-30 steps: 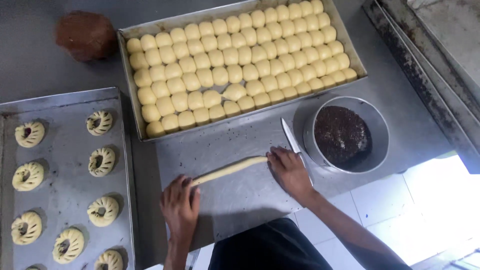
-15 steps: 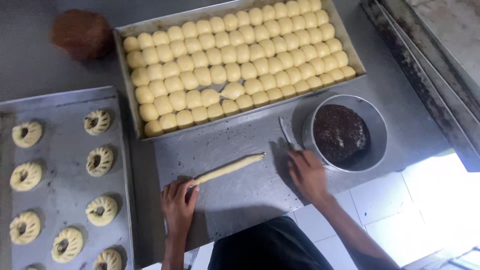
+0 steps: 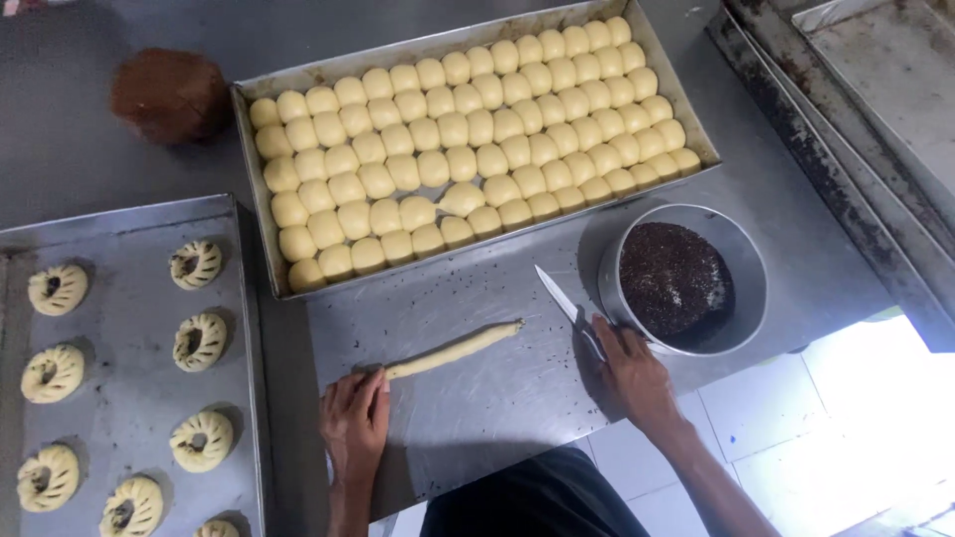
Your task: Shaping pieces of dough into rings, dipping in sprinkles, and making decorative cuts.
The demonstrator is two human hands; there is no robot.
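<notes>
Pale dough (image 3: 453, 351), rolled into a thin rope, lies slantwise on the steel table (image 3: 497, 418), below the big tray (image 3: 261, 214) of dough balls (image 3: 468, 129). Your left hand (image 3: 353, 423) lies flat with fingers spread, fingertips pressing the rope's lower left end. Your right hand (image 3: 632, 373) rests on the handle of the knife (image 3: 562, 303), fingers loosely curled over it; you cannot tell if they grip it. The blade points up-left, just beside the round bowl (image 3: 741, 259) of dark sprinkles (image 3: 674, 278). To your left a flat tray (image 3: 129, 388) carries ring-shaped pastries (image 3: 199, 341).
</notes>
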